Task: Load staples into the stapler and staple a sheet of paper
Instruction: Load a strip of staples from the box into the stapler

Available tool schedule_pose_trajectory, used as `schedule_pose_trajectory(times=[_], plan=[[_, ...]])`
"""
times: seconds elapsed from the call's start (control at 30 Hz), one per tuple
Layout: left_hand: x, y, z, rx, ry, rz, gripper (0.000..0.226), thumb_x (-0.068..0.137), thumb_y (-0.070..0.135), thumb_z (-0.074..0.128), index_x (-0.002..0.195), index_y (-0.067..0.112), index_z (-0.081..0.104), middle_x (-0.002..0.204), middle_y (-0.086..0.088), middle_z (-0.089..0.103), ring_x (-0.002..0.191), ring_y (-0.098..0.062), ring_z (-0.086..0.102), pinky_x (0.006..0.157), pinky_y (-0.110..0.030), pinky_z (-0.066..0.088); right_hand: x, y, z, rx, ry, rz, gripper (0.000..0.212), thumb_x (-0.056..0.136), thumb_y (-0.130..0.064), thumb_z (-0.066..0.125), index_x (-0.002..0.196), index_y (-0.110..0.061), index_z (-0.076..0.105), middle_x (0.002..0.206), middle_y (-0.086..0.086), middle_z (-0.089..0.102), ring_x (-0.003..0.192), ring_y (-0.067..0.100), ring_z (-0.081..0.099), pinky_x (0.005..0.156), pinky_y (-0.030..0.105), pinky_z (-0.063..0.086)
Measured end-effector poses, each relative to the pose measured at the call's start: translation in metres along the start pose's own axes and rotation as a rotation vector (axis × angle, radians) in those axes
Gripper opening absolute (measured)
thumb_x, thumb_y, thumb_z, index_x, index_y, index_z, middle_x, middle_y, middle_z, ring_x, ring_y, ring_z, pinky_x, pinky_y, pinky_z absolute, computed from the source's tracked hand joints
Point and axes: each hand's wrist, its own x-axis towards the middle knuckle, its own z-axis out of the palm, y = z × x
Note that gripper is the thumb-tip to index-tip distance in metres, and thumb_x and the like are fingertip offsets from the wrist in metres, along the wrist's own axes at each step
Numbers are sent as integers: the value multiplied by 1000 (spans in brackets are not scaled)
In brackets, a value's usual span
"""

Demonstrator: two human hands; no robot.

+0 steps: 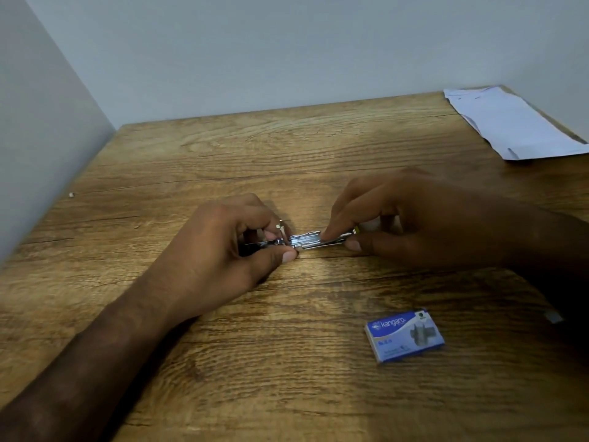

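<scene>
Both grips are closed on the stapler (306, 241): the left hand (223, 250) pinches its left end between thumb and fingers, and the right hand (414, 218) pins the right part, forefinger pressing on top and thumb against the near side. The stapler lies low at the middle of the tabletop (287, 378), whether resting on the wood or held just above it cannot be told.

It reads as a small, slim metal piece, shiny silver along the open channel, with a darker portion hidden inside the left hand and a small metal tab standing up near the left fingers. A touch of yellow shows at the right end, under the right fingers. Blur hides whether staples already sit in the channel.

Judging by its look, it should be light and rigid, with smooth plated sides that may slide under the fingertips, and a spring-loaded part that could snap back. The safest hold is probably on the long flat sides, away from the channel mouth and the raised tab.

Near the right forearm, well apart from the stapler, lies a blue and white staple box (404, 335), closed. A sheet of paper (510, 122), white and slightly creased, sits at the far right corner of the tabletop, untouched.
</scene>
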Motion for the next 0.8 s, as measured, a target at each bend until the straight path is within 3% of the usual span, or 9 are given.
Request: schedule_pose_trajectory(times=[0.1, 0.2, 0.47, 0.6, 0.8], plan=[[-1, 1, 1, -15, 5, -3, 9, 79, 28, 83, 81, 27, 74, 88, 8, 73, 82, -12, 69, 68, -30, 53, -1, -2, -3, 5, -51, 23, 31, 87, -39, 65, 117, -44, 72, 117, -22, 65, 106, 0, 60, 78, 16, 43], [-1, 1, 1, -23, 18, 3, 20, 79, 26, 85, 78, 39, 69, 86, 9, 72, 83, -12, 69, 68, -29, 51, -2, -4, -6, 44, -50, 51, 32, 84, -41, 63, 114, -41, 74, 116, -22, 67, 105, 2, 63, 82, 26, 50], [-2, -1, 2, -32, 28, 7, 21, 80, 26, 84, 77, 38, 68, 86, 7, 73, 82, -14, 69, 68, -29, 51, -9, 3, -16, 63, -43, 67, 26, 85, -32, 66, 109, -37, 77, 110, -14, 72, 102, 8, 68, 82, 40, 56], [-3, -2, 2, -31, 21, 12, 13, 81, 25, 84, 78, 29, 72, 87, 5, 73, 83, -15, 69, 69, -37, 55, -6, 4, -11, 114, 7, 42, 31, 87, -28, 71, 118, -37, 71, 114, -11, 71, 109, 11, 65, 83, 38, 57], [-3, -2, 2, 14, 26, 33, 12, 81, 28, 83, 80, 31, 71, 87, 11, 71, 82, -12, 67, 68, -24, 50, -2, -1, -3, 36, -44, 41, 33, 86, -38, 68, 118, -46, 69, 118, -20, 64, 107, 3, 61, 85, 33, 51]])
